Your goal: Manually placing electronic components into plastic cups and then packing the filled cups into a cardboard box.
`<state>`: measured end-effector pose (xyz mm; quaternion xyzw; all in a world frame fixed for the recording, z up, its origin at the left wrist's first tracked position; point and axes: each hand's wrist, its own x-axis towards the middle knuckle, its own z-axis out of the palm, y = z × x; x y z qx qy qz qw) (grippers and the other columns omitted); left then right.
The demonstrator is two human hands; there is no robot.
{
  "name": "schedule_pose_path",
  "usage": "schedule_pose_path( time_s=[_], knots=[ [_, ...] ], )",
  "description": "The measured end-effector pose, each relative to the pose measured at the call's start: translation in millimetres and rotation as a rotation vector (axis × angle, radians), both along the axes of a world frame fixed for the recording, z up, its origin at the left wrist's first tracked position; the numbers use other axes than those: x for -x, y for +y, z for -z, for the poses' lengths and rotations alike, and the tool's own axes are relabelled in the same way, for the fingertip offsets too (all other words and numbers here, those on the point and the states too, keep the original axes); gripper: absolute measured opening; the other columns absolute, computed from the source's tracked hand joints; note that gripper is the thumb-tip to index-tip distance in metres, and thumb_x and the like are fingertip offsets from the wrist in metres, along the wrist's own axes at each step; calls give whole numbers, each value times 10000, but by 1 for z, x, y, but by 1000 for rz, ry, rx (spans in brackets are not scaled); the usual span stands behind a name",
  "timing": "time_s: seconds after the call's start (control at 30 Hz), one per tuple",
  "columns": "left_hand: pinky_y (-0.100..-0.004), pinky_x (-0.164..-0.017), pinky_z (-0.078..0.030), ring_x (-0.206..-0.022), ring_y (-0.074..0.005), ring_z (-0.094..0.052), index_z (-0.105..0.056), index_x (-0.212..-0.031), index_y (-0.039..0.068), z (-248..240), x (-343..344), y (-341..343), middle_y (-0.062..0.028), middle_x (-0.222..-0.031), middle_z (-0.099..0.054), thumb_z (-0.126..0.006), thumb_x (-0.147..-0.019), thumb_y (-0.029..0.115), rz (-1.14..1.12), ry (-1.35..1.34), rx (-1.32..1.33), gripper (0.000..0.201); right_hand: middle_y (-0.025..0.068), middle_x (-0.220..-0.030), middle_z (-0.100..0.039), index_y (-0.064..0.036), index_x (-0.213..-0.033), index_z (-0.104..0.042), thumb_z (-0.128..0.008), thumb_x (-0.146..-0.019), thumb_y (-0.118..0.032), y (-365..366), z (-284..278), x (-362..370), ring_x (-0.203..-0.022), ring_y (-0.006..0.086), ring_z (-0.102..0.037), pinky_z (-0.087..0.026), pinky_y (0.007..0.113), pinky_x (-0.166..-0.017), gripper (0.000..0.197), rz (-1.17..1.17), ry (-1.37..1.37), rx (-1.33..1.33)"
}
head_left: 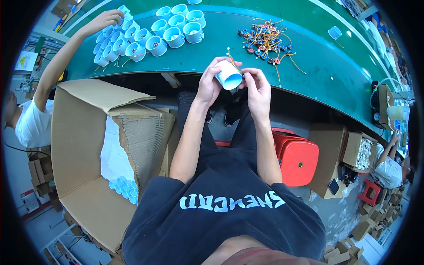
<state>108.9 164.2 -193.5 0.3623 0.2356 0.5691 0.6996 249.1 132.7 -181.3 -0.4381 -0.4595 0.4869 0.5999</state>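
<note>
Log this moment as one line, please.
left hand: holds blue cup; right hand: beside cup, grip unclear; green bench: clustered cups, wired-parts pile; co-worker's hand: by clustered cups

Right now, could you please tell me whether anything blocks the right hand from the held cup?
Nothing visible does: the left hand holds the blue cup, with the right hand close beside it.

We see a green work surface [349, 90] carrying a cluster of light-blue cups [160, 28] at left, a tangled heap of small wired parts [265, 43] right of them, and a single cup [335, 32] farther right.
</note>
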Motion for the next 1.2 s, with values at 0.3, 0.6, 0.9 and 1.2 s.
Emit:
schedule_pose_path(
  time_s=[0.3, 0.6, 0.9, 1.2],
  knots=[
    [-392, -971, -462, -1059, -270, -591, -481, -1210, 3, -14, -10, -9, -217, -1165, -586, -481, -879, 295, -41, -129, 19, 441, 7, -791, -608, 9, -1004, -624, -545, -970, -112, -20, -26, -13, -668, 37, -524, -426, 188, -591, 148, 44, -64, 47],
    [-366, -945, -445, -1060, -251, -571, -482, -1181, -12, -47, 6, -30, -205, -1168, -569, -490, -847, 295, -190, 325, -330, 454, -2, -779, -604, 8, -965, -632, -642, -914, -99, -39, -48, -27, -664, 21, -497, -404, 179, -598, 119, 29, -80, 18],
    [-353, -944, -415, -1058, -237, -539, -503, -1096, -8, -56, 0, -45, -169, -1112, -552, -546, -760, 286, -181, 426, -506, 449, 13, -731, -585, 43, -884, -631, -673, -864, -53, -44, -68, -25, -673, 49, -487, -405, 223, -621, 107, 49, -204, -58],
    [-354, -955, -407, -1059, -236, -531, -501, -1092, -9, -66, -3, -50, -161, -1098, -547, -535, -745, 261, -199, 523, -480, 441, 10, -755, -562, 12, -886, -589, -561, -962, -112, -44, -65, -26, -655, 44, -489, -390, 198, -586, 147, -18, -223, -73]
  ],
)
